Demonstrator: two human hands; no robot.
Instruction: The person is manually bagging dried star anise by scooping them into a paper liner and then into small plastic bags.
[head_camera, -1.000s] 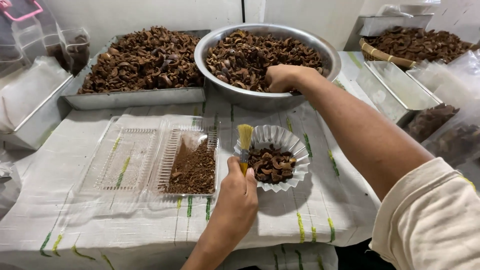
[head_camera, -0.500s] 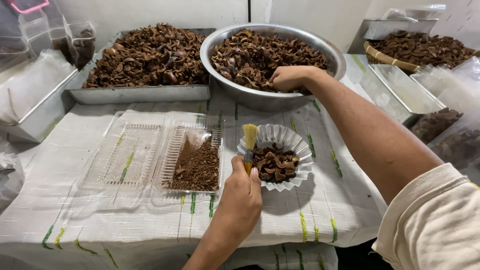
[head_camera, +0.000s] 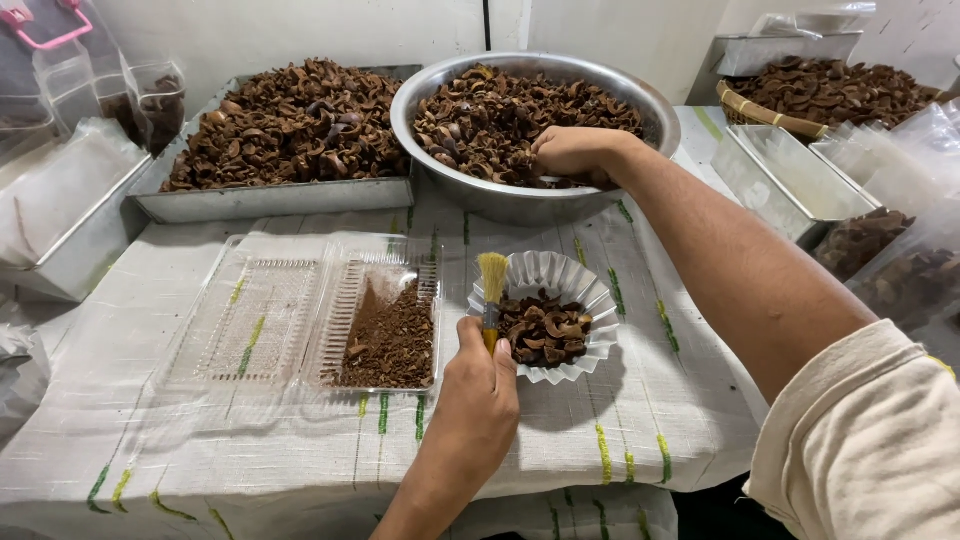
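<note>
Little has shifted in the last second: left hand (head_camera: 478, 395) stays clenched on the brush (head_camera: 491, 295) (bristles up) beside the fluted paper cup (head_camera: 590, 300); right hand (head_camera: 570, 152) remains curled over shells (head_camera: 480, 110) in the steel bowl (head_camera: 440, 85) near the table's far edge.

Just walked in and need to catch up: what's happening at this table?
A person's right hand reaches into a round metal bowl heaped with dried brown husk pieces. The left hand holds a small brush upright beside a white fluted paper cup with some pieces in it. A clear plastic tray next to it holds brown powder.
</note>
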